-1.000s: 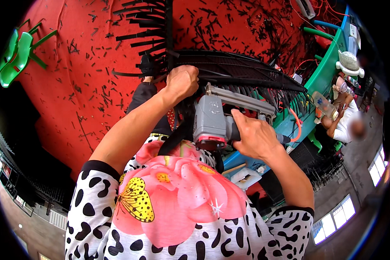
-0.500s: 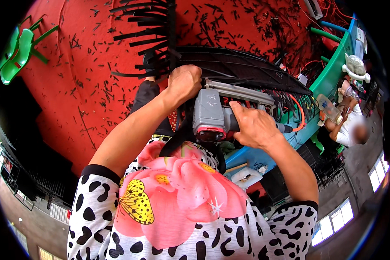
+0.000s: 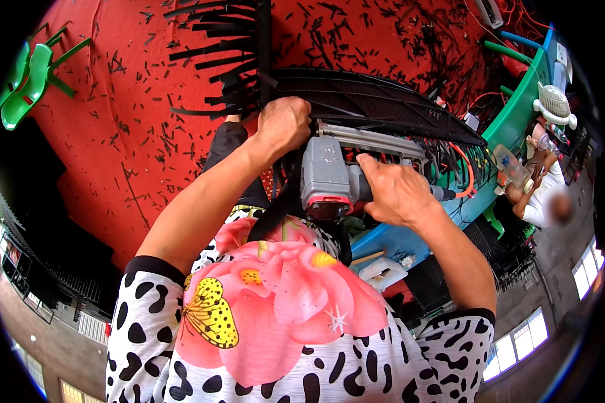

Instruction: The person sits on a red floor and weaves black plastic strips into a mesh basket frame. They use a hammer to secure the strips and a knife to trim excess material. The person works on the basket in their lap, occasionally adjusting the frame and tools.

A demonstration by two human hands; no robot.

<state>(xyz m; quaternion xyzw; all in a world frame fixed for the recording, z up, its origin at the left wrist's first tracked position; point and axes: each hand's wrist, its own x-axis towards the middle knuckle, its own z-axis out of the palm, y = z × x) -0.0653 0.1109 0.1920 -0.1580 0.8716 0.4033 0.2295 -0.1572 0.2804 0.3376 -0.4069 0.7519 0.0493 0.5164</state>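
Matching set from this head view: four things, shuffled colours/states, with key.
1. right hand
2. left hand
3. plastic chairs, far left
4. curved hose near the right hand

A. orange
B. fist-like, at the black woven frame
C. green
D. wrapped around the handle of the grey power tool

Pairs: 1-D, 2-B, 3-C, 4-A

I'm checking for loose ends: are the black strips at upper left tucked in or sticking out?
Sticking out: the black strips fan leftward from the dark bar, their ends free over the red floor covering.
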